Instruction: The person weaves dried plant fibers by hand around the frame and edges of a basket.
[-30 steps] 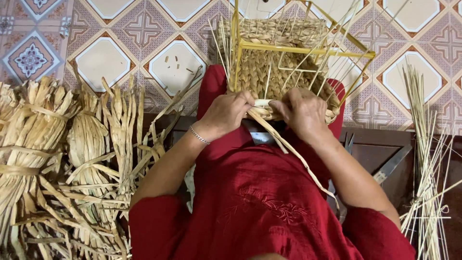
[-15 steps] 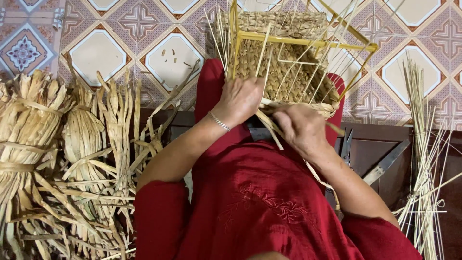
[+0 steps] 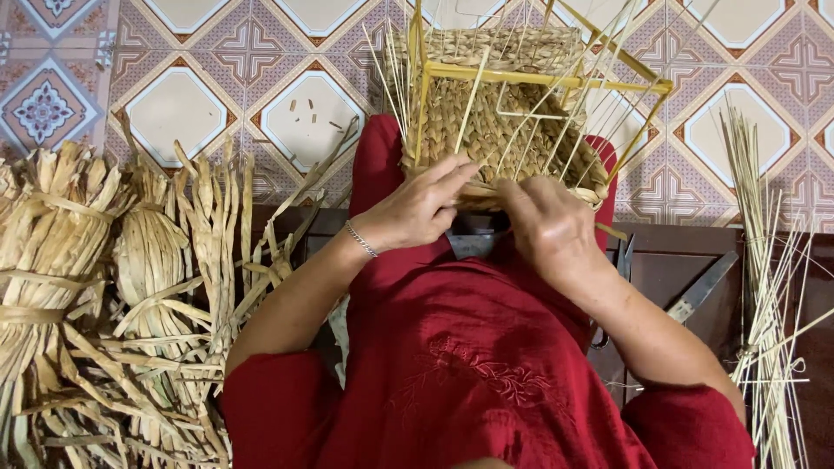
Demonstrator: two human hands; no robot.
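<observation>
Head view: the left hand (image 3: 417,208) and right hand (image 3: 543,226) meet at the half-woven straw basket on a yellow wire frame (image 3: 504,130). Left fingers pinch its near rim. Whether the right fingers grip it, I cannot tell.

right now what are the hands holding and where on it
Both the left hand and the right hand grip the half-woven basket at its near woven rim, fingers pinching the straw there.

Straw-tan woven basket (image 3: 499,130) (yellow frame (image 3: 539,78))

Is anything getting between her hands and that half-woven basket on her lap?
Nothing visible does. The left hand and the right hand both rest directly on the near rim of the woven basket, fingers against the weave.
</observation>
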